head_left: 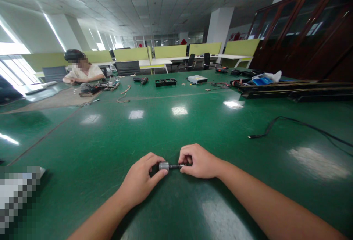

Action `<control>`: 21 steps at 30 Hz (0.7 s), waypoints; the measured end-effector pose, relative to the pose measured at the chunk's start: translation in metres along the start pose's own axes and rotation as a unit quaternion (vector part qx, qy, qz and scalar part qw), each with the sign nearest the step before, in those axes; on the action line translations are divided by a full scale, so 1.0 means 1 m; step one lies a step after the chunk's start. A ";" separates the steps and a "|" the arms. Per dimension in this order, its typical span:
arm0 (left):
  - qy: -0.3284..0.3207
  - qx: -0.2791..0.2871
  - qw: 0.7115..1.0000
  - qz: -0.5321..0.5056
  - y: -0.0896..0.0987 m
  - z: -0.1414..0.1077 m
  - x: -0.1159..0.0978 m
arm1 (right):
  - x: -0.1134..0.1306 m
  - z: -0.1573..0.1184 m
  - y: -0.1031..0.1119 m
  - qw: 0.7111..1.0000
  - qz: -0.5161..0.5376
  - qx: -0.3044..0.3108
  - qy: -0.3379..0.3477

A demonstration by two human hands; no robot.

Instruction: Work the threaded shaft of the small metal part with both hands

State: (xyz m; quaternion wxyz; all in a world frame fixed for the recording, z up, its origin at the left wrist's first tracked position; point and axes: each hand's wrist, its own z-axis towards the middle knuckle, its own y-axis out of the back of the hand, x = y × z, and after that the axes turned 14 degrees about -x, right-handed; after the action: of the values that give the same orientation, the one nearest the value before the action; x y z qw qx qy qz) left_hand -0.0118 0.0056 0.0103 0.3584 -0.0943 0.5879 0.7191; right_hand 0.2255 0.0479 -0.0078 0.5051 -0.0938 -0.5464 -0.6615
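A small metal part (164, 166), a silver-grey cylinder with a thinner dark shaft, lies level between my two hands, close above or on the green table (154, 129). My left hand (142, 175) pinches the wide cylinder between thumb and fingers. At the other end, my right hand (199, 162) grips the tip of the dark shaft with thumb and fingertips. The middle of the shaft shows between the hands. Whether the part touches the table cannot be made out.
A black cable (275, 120) curves over the table at right. Farther back are a power drill (141, 80), a black frame (165, 82), a white box (197, 79) and long dark bars (275, 90). A person (82, 69) sits at the far left.
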 end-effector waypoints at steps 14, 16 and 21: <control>0.012 0.000 1.000 -0.001 0.001 0.000 0.000 | -0.009 0.000 0.013 0.999 -0.013 0.040 -0.035; 0.012 0.001 1.000 -0.003 0.002 0.001 0.000 | -0.010 0.000 0.012 0.998 -0.009 0.043 -0.036; 0.008 0.000 1.000 0.002 0.000 0.001 0.002 | -0.001 0.001 0.004 1.000 0.011 0.009 -0.023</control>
State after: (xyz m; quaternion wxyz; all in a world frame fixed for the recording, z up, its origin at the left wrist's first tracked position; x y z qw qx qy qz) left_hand -0.0129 0.0072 0.0095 0.3519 -0.0991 0.5912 0.7189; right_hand 0.2289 0.0495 -0.0055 0.5004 -0.1103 -0.5629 -0.6485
